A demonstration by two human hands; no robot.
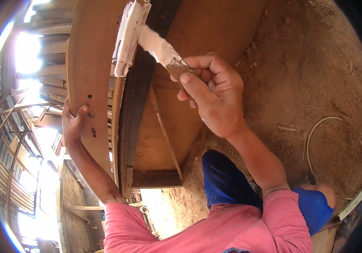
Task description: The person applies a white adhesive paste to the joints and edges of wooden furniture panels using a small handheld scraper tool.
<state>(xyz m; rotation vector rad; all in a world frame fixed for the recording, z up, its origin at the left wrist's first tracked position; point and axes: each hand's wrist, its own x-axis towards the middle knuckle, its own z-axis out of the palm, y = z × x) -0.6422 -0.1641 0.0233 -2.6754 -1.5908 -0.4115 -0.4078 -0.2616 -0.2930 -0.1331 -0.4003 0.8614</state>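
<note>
In my right hand (216, 92) is a putty knife (159, 47), pinched between thumb and fingers, its blade coated with pale pinkish putty. The blade's tip is close to a thick slab of pale putty (129, 38) heaped on a narrow piece along the wooden structure's upper edge; whether they touch I cannot tell. My left hand (74, 123) grips the left edge of a long curved wooden board (90, 63), thumb on its face and the other fingers mostly hidden behind it. Several dark holes (89, 96) mark the board near that thumb.
A large brown wooden panel (214, 33) rises beyond the dark-edged frame (141, 92), with a thin stick (164, 130) leaning against it. On the dirt floor (299, 84) lie wood scraps and a pale looped cable (309, 143). Stacked timber (54, 46) stands at the left.
</note>
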